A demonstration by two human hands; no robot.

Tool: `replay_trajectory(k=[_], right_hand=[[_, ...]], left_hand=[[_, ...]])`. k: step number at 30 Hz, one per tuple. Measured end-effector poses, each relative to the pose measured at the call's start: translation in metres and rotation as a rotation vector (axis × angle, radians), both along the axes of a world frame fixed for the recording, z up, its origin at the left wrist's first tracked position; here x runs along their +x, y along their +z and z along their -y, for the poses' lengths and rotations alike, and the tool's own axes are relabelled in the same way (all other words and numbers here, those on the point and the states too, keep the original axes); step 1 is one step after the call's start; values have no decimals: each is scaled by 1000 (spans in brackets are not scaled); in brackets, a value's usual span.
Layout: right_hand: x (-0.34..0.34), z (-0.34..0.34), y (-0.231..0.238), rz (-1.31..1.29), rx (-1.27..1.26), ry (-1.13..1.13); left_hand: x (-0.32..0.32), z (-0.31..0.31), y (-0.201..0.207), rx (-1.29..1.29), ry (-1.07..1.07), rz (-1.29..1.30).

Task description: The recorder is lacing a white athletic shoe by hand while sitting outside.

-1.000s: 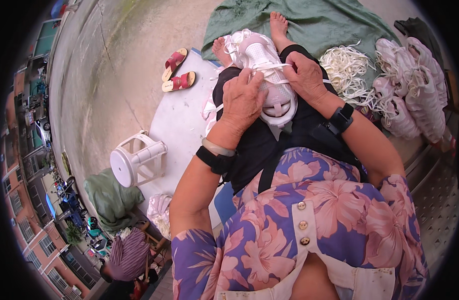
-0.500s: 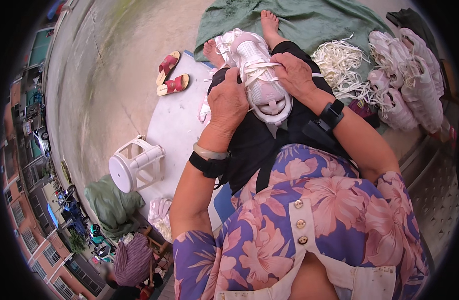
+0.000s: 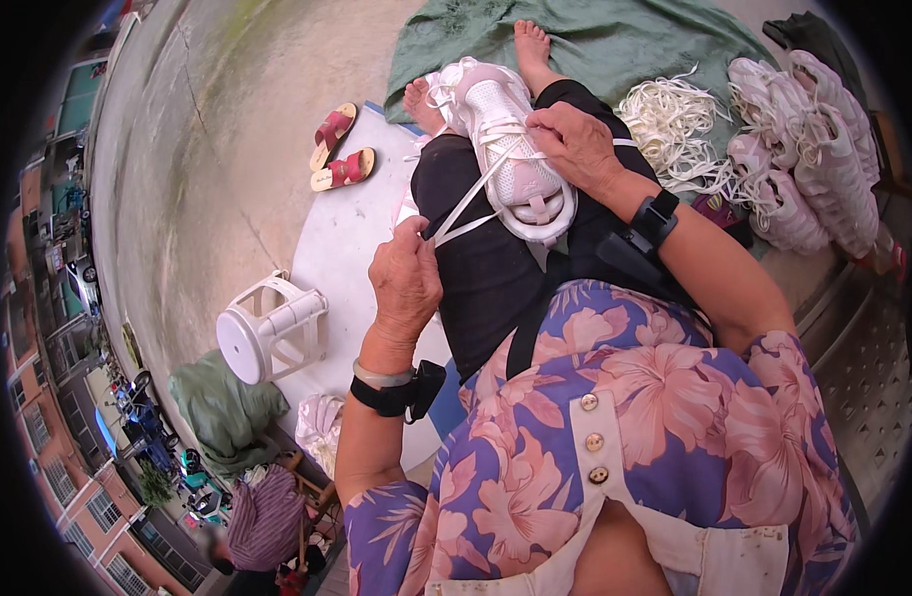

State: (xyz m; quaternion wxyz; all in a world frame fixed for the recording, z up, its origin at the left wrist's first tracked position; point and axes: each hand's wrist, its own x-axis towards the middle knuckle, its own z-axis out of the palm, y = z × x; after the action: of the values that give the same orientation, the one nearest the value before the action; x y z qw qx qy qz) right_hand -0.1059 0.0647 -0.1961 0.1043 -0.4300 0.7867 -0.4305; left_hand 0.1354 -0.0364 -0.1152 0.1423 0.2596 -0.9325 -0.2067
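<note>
A white and pale pink sneaker (image 3: 524, 184) lies across my lap, its heel toward me. Flat white laces run crosswise over its tongue. My left hand (image 3: 406, 276) is out to the left of the shoe, fingers closed on a white shoelace (image 3: 466, 207). That lace stretches taut from the eyelets to my fingers, with a loop of it hanging lower. Against the shoe's right side, my right hand (image 3: 577, 149) is closed in a pinch at the lacing; its fingertips partly hide what they grip, seemingly the lace there.
A heap of loose white laces (image 3: 675, 129) lies on the green cloth (image 3: 615, 40) to the right. Beyond it is a pile of similar sneakers (image 3: 809, 159). On the left are red sandals (image 3: 344, 171), a white plastic stool (image 3: 267, 328) and a green cloth bundle (image 3: 223, 407).
My left hand has moved from the shoe's side down and left, drawing the lace out long. My right hand has shifted slightly up and left, still at the lacing.
</note>
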Motion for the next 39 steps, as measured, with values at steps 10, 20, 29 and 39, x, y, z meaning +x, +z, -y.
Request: replay_trajectory(k=[10, 20, 29, 39], right_hand=[[-16, -34, 37, -296, 52, 272], [-12, -49, 39, -102, 140, 156], [-12, -48, 33, -33, 171, 117], [-18, -42, 38, 41, 201, 94]], left_hand=[[-23, 21, 39, 169, -8, -68], [-22, 48, 40, -184, -76, 45], [-19, 45, 34, -194, -39, 29], [-93, 60, 66, -498, -111, -151]])
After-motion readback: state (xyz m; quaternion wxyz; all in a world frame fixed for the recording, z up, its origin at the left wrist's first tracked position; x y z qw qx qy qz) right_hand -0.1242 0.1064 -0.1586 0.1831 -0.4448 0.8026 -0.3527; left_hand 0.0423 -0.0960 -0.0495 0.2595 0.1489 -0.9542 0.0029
